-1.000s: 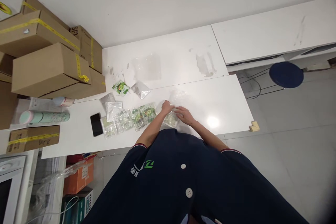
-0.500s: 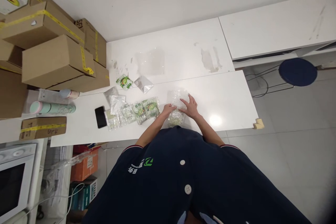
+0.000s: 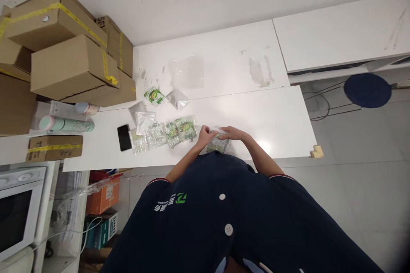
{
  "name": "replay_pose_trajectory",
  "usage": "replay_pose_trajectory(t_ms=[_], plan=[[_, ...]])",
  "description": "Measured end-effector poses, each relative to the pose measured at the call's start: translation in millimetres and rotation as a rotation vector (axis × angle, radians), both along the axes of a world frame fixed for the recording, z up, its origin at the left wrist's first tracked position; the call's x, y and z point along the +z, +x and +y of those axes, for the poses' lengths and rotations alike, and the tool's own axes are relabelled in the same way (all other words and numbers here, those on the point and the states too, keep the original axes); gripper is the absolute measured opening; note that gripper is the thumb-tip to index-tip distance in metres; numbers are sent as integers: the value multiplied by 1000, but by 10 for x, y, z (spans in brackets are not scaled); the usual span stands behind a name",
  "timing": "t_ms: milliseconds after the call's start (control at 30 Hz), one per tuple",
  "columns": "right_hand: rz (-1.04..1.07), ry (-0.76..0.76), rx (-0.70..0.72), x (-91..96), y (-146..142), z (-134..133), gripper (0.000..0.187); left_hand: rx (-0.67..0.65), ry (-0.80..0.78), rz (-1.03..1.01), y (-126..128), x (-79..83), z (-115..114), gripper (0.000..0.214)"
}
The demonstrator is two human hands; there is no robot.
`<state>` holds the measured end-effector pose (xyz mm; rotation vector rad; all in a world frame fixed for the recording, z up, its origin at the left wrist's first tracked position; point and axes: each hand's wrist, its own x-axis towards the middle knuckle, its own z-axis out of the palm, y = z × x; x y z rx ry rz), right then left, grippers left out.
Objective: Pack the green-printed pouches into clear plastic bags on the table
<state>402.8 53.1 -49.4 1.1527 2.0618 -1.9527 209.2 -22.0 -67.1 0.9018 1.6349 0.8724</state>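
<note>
Close to my body, at the front edge of the white table (image 3: 256, 111), lies a bubble-wrapped packet (image 3: 218, 145) with green showing through. My left hand (image 3: 205, 136) pinches the top of its clear bubble wrap from the left. From the right, my right hand (image 3: 231, 133) grips the same wrap, fingers bent over it. Left of my hands, several green-printed pouches in bubble wrap (image 3: 185, 129) lie in a row. Behind them are a bare green pouch (image 3: 154, 96) and a silver pouch (image 3: 177, 99). A flat sheet of bubble wrap (image 3: 187, 72) lies farther back.
A black phone (image 3: 124, 137) lies at the row's left end. Stacked cardboard boxes (image 3: 75, 62), a mint-green bottle (image 3: 68, 125) and a small box (image 3: 55, 148) stand at the left. A microwave (image 3: 19, 209) is lower left. A blue stool (image 3: 367, 90) stands at the right.
The bubble wrap that stood spread out beyond my hands is now folded down over the packet. My right hand has moved down and its spread fingers have closed on the wrap.
</note>
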Motion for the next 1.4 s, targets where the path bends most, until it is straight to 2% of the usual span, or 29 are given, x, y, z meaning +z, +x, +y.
replay_pose_trajectory(t_ms=[67, 100, 167, 233, 300, 367, 433, 500, 600, 667, 800, 933, 1067, 1167, 1233, 1300, 1400], plan=[[68, -128, -12, -28, 4, 26, 56, -13, 52, 140, -66, 21, -38, 65], [93, -191, -20, -48, -3, 39, 55, -70, 50, 121, -111, 21, -60, 74], [118, -299, -55, -108, -30, 58, 54, -235, -18, -54, -206, -2, -108, 81], [77, -353, -123, -190, -70, 60, 55, -317, -121, -244, -287, -55, -151, 72], [22, -370, -246, -277, -123, 44, 61, -232, -180, -300, -344, -116, -157, 56], [26, -352, -423, -344, -196, 22, 72, -88, -193, -239, -389, -159, -101, 41], [60, -263, -586, -376, -306, 11, 82, 4, -191, -114, -439, -166, 21, 32], [23, -88, -641, -373, -464, 17, 90, 19, -206, 83, -509, -132, 184, 32], [-157, 199, -549, -327, -774, 48, 89, -138, -237, 433, -653, -25, 439, 44], [-290, 323, -475, -274, -975, 76, 82, -240, -233, 624, -773, 63, 587, 51], [-501, 380, -328, -97, -1186, 213, 74, -189, -205, 898, -1091, 205, 806, 48], [-575, 504, -310, 117, -1230, 592, 57, -184, -215, 1089, -1449, 203, 918, 50], [-532, 740, -235, 179, -1469, 1150, 38, -253, -214, 1102, -1644, 52, 994, 64], [-520, 882, -216, 79, -1780, 1554, 49, -263, -199, 1034, -1662, -84, 1069, 69], [-485, 922, -216, -21, -1969, 1782, 63, -245, -178, 1005, -1653, -156, 1121, 69], [-443, 931, -207, -111, -2104, 1962, 66, -220, -147, 983, -1652, -203, 1161, 66], [-419, 852, -182, -167, -2189, 2129, 45, -197, -112, 942, -1682, -229, 1192, 59]])
